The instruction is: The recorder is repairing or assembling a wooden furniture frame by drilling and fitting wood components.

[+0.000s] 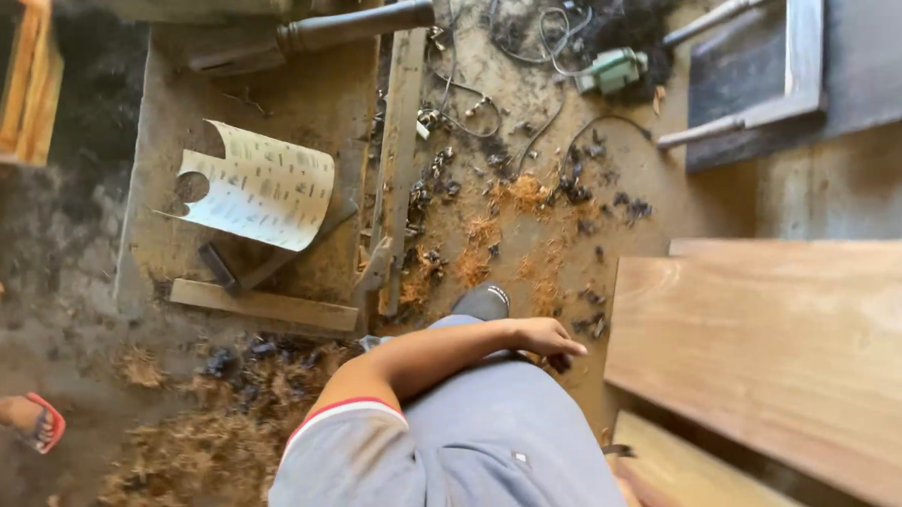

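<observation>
Below you, the dusty floor (669,191) carries wood shavings (491,242), tangled cables (524,41), a green power tool (613,70) and a curled paper sheet (264,185)

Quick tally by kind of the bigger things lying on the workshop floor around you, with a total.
Large pale wooden boards at right: 1
Curved perforated cream sheets: 1
Green power tools with cord: 1
Dark turned wooden legs: 1
Flat wood strips below the sheet: 1
Total: 5
The left hand hangs empty above the floor shavings; the right hand is out of view.
</observation>
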